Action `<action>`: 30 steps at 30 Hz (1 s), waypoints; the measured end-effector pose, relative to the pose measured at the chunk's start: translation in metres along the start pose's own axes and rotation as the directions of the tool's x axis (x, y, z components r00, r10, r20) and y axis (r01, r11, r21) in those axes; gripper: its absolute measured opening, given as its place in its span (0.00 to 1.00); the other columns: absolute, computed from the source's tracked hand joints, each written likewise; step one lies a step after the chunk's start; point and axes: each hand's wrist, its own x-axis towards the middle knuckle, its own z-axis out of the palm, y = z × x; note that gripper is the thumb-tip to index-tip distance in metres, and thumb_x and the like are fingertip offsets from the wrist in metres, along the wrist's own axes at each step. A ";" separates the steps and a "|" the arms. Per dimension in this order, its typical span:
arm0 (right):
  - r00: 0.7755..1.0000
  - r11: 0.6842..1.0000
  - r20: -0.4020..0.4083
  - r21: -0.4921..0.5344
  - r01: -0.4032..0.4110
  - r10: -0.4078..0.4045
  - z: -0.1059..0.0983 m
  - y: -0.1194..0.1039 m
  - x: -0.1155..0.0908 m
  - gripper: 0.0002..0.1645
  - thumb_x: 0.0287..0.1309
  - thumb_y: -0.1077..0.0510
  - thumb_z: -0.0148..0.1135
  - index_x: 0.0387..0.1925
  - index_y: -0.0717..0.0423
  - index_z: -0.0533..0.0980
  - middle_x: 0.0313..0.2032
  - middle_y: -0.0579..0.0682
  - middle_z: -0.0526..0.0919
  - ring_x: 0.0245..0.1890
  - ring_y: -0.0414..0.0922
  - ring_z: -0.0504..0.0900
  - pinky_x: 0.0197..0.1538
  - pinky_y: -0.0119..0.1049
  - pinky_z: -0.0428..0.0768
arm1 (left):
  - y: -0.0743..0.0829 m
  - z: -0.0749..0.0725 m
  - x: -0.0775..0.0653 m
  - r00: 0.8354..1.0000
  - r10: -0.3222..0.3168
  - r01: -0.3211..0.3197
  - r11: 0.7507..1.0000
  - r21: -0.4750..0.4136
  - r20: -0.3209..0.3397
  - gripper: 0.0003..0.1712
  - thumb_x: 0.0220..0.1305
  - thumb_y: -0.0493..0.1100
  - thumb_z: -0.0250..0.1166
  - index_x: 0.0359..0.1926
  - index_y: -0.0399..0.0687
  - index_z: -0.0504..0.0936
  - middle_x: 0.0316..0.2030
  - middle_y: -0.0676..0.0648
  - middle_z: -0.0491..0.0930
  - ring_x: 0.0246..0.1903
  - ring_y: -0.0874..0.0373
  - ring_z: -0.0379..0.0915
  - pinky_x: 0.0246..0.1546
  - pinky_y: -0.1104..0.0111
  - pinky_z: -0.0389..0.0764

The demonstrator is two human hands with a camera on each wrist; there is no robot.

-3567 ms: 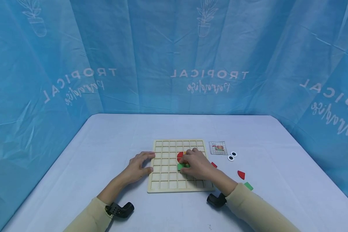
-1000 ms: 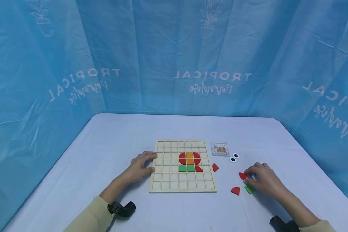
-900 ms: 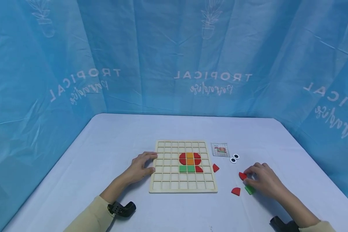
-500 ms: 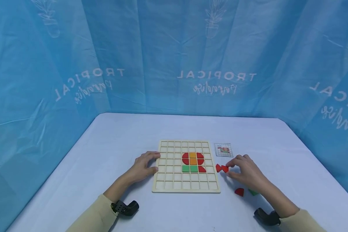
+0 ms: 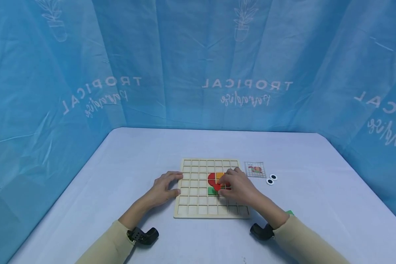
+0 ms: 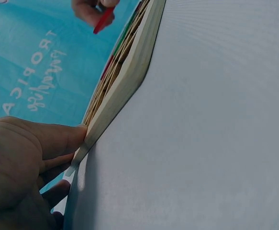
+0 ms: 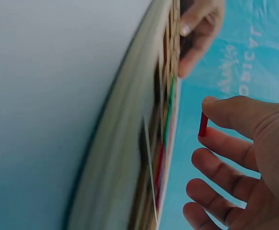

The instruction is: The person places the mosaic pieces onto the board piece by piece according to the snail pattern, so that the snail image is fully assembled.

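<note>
While the left hand point(image 5: 161, 190) rests, fingers spread, against the left edge of the board point(image 5: 193, 200), the right hand point(image 5: 240, 187) pinches a red piece point(image 5: 217, 187) above its coloured tiles point(image 5: 211, 179); farther right, a picture card point(image 5: 255, 169) and two eye discs point(image 5: 270, 181) lie on the table point(image 5: 145, 150).

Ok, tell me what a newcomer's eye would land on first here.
Probably the blue backdrop with its mirrored lettering, filling the view behind the table. Then the red piece pinched in the right hand over the board, near coloured pieces set in its grid. The left hand touches the board's left edge.
</note>
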 end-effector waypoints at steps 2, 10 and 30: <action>0.999 0.999 0.011 -0.005 0.038 -0.038 0.006 -0.006 0.006 0.13 0.44 0.51 0.73 0.35 0.47 0.84 0.36 0.43 0.81 0.38 0.40 0.68 0.39 0.35 0.70 | 0.000 0.000 0.001 1.000 -0.018 0.018 1.000 -0.005 0.007 0.28 0.56 0.38 0.65 0.58 0.39 0.73 0.63 0.44 0.68 0.67 0.41 0.56 0.66 0.44 0.48; 0.994 0.997 0.075 -0.008 0.079 -0.078 0.020 -0.019 0.022 0.11 0.47 0.50 0.71 0.34 0.45 0.83 0.34 0.41 0.78 0.37 0.40 0.65 0.39 0.35 0.67 | 0.001 0.000 0.004 0.995 -0.084 0.084 0.996 -0.008 0.045 0.28 0.57 0.38 0.65 0.60 0.42 0.72 0.65 0.47 0.66 0.70 0.45 0.52 0.69 0.46 0.44; 0.992 0.990 0.086 -0.094 0.103 -0.095 0.025 -0.024 0.025 0.14 0.47 0.46 0.70 0.36 0.45 0.83 0.36 0.42 0.77 0.38 0.42 0.66 0.41 0.36 0.67 | -0.001 -0.001 0.004 0.997 -0.066 0.066 0.998 -0.004 0.038 0.28 0.57 0.38 0.65 0.60 0.41 0.72 0.65 0.46 0.67 0.69 0.44 0.53 0.69 0.44 0.45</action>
